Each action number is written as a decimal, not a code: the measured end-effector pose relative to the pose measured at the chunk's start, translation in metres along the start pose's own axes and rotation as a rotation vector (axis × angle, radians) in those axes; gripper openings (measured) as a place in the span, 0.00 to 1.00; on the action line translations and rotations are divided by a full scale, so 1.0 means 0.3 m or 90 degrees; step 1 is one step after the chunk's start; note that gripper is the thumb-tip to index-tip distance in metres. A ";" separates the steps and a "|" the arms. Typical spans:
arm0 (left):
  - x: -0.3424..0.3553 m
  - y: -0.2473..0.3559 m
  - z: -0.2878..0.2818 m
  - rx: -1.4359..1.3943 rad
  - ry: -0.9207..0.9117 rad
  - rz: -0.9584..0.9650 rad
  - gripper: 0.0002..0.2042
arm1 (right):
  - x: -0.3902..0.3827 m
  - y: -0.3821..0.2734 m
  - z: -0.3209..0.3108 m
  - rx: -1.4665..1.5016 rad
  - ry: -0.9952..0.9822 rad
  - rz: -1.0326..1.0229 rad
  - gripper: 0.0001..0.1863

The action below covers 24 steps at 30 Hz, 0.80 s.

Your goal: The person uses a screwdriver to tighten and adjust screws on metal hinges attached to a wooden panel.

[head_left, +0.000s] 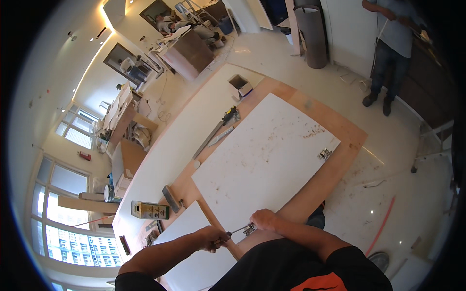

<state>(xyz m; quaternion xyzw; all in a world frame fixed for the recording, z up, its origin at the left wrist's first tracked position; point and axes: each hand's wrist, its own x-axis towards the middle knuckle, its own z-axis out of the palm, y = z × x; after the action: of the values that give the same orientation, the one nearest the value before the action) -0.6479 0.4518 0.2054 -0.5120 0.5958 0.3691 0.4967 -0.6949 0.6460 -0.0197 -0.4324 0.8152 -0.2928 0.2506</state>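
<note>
My left hand [212,238] is closed round the dark handle of a screwdriver [237,231], whose thin shaft points right. The tip meets a metal cabinet hinge [249,229] at the near edge of a white panel [262,145]. My right hand [263,219] is closed beside that hinge, fingers at its far side; whether they grip the hinge or only press on the panel is hidden. A second hinge [324,153] sits at the panel's right edge. Brown dust and crumbs lie on the white surface.
Another white panel [191,252] lies left. Along the bench are a handsaw [209,138], a utility knife [221,137], an open box [240,86], a rectangular tin [150,210] and a dark block [171,198]. A person [394,48] stands at far right; others work at the back.
</note>
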 end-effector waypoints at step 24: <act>-0.011 0.051 -0.014 0.404 0.104 0.209 0.10 | 0.014 -0.013 -0.006 -0.038 0.006 0.002 0.11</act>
<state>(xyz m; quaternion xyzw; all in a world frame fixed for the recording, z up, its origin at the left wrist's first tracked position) -0.6637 0.4518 0.2084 -0.2578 0.7928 0.1982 0.5156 -0.6959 0.6412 -0.0163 -0.4366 0.8256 -0.2700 0.2342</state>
